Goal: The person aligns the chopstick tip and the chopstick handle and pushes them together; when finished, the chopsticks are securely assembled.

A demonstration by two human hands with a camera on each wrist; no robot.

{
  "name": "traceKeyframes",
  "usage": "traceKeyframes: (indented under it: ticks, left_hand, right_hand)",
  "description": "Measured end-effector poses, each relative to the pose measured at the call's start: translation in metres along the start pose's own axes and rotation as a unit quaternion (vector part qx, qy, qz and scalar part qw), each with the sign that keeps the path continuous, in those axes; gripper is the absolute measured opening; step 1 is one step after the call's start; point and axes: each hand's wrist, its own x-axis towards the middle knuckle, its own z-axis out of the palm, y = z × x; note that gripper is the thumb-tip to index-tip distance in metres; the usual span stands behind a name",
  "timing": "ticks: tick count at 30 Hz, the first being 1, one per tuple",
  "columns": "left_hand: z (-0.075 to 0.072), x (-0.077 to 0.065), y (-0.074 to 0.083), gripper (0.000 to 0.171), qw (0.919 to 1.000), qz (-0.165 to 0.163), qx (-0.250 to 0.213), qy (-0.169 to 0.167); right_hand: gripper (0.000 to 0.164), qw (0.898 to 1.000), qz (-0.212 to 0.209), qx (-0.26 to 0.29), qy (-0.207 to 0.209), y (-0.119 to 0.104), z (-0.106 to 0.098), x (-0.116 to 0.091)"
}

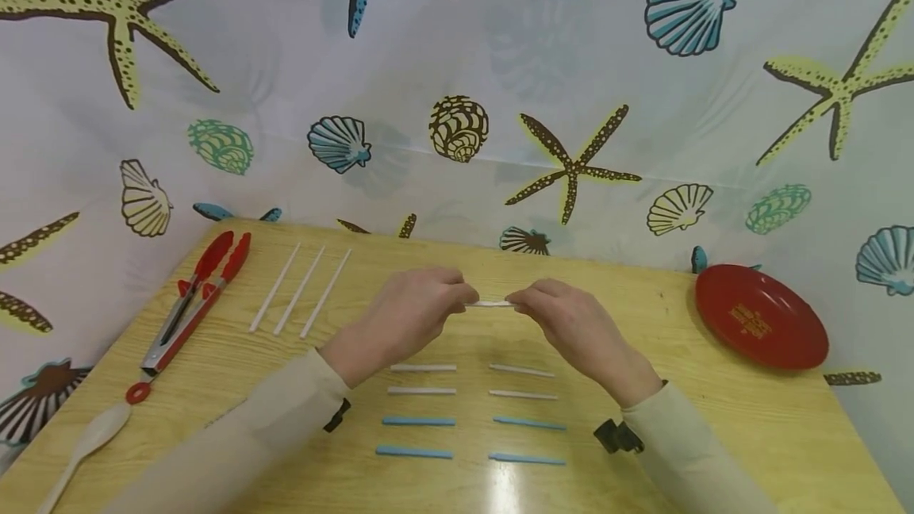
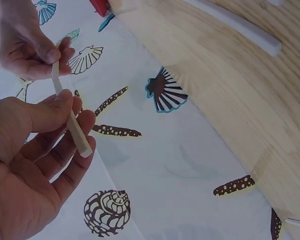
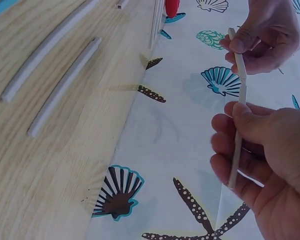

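Both hands hold one thin white stick point(image 1: 493, 304) above the middle of the table. My left hand point(image 1: 407, 312) pinches its left part between thumb and fingers, and my right hand point(image 1: 578, 327) pinches the right part. In the right wrist view a small notch or kink shows on the stick point(image 3: 242, 90) between the two hands. The left wrist view shows the stick point(image 2: 79, 135) slightly bent, its squared end lying along the left fingers. Below the hands lie short white pieces point(image 1: 423, 368) and short blue pieces point(image 1: 417, 421), set out in two columns.
Three long white sticks point(image 1: 289, 288) lie side by side at the back left. Beyond them are red-handled tongs point(image 1: 193, 304) and a pale spoon point(image 1: 100, 428). A red plate point(image 1: 760, 316) sits at the right. A shell-patterned cloth point(image 1: 400, 86) hangs behind the table point(image 1: 721, 419).
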Motion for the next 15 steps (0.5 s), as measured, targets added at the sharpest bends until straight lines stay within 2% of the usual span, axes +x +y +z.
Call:
traceKeyframes:
  ticks: [4,15]
  left_hand:
    - [0.0032,-0.0002,0.0025,0.020,0.9997,0.019,-0.005,0.017]
    - [0.0095,0.0001,-0.0013,0.020,0.9939,0.073,-0.019,0.081]
  right_hand:
    - [0.014,1.000,-0.009,0.001,0.011,-0.0014,-0.0004,-0.0002]
    - [0.018,0.996,-0.066,-0.010,0.056,-0.0064,0.0002,0.0045]
